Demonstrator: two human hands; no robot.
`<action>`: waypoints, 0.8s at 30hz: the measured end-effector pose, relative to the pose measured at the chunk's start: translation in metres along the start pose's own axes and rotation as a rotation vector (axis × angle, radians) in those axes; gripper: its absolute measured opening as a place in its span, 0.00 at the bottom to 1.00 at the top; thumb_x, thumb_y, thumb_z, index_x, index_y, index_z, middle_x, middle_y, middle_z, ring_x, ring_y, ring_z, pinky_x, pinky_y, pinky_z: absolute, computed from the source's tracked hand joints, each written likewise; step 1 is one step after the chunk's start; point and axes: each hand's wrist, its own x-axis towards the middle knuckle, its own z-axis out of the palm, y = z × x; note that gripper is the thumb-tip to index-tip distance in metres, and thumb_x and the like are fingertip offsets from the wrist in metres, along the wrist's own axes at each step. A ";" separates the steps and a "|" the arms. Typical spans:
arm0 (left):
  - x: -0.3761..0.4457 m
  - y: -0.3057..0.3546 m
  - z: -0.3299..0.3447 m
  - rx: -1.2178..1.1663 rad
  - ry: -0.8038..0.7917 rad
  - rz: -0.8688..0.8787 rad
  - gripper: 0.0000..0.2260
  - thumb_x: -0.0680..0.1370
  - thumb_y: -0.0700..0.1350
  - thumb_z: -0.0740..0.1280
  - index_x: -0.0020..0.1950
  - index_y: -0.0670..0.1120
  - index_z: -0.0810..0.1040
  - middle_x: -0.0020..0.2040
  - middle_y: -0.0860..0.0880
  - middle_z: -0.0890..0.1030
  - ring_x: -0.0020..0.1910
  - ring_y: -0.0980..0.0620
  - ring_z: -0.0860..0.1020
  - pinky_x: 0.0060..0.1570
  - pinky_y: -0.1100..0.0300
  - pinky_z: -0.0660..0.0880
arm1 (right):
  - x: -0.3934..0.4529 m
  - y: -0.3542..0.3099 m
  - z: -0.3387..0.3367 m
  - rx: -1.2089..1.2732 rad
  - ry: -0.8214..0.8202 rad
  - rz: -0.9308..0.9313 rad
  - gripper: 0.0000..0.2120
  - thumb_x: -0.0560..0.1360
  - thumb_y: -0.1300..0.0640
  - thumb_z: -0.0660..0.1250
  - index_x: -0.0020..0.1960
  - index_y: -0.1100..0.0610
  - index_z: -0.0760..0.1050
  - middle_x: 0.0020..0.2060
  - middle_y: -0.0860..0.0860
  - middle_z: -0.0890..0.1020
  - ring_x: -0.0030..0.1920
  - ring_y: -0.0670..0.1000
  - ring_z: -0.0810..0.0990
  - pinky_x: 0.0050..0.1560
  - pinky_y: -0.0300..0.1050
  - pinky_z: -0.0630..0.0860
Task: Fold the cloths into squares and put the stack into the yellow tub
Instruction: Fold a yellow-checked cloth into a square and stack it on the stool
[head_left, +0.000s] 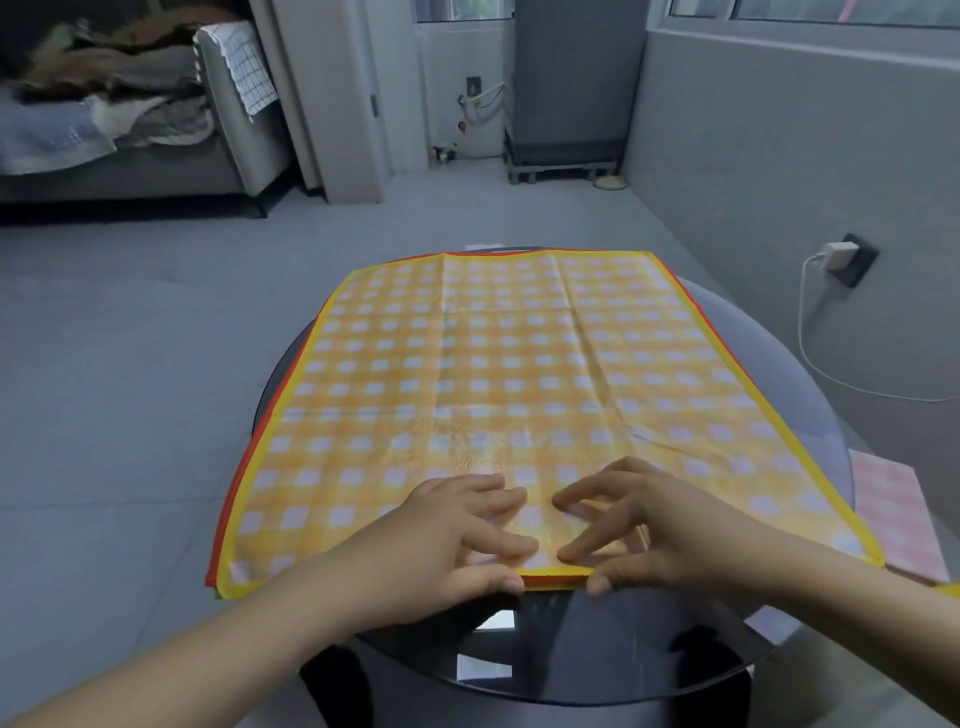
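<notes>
Your worktop (597, 660) is a round, dark glass top that reflects the room. Spread flat on it lies a yellow checked cloth (498, 384) with a yellow border, covering most of the surface and overhanging at the left and right. A red-edged cloth (224, 514) lies under it, showing only along the left and far edges.

Your yellow checked cloth (498, 384) covers nearly the whole round desk (613, 660), with only the near rim bare. Both hands sit at its near edge. Floor is open left; a pink cloth (893, 514) lies right.
</notes>
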 end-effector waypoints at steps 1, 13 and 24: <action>0.000 0.002 -0.001 -0.013 0.001 -0.015 0.14 0.76 0.59 0.63 0.62 0.66 0.74 0.74 0.67 0.58 0.71 0.71 0.47 0.65 0.71 0.44 | 0.000 -0.001 -0.001 -0.002 -0.009 0.004 0.28 0.57 0.21 0.56 0.51 0.30 0.75 0.57 0.24 0.66 0.62 0.37 0.62 0.57 0.31 0.61; 0.002 0.022 -0.030 -0.077 0.086 -0.256 0.09 0.77 0.54 0.66 0.46 0.53 0.84 0.47 0.55 0.84 0.46 0.62 0.78 0.49 0.64 0.75 | -0.003 -0.024 -0.019 -0.109 0.172 0.191 0.07 0.76 0.48 0.63 0.47 0.48 0.78 0.37 0.40 0.79 0.38 0.40 0.75 0.38 0.31 0.69; 0.008 0.048 -0.094 -0.004 -0.007 -0.203 0.10 0.77 0.53 0.65 0.36 0.56 0.77 0.33 0.54 0.79 0.30 0.60 0.73 0.32 0.64 0.67 | -0.016 -0.036 -0.060 -0.274 0.349 0.100 0.06 0.77 0.48 0.60 0.49 0.46 0.75 0.24 0.40 0.69 0.27 0.41 0.66 0.31 0.34 0.61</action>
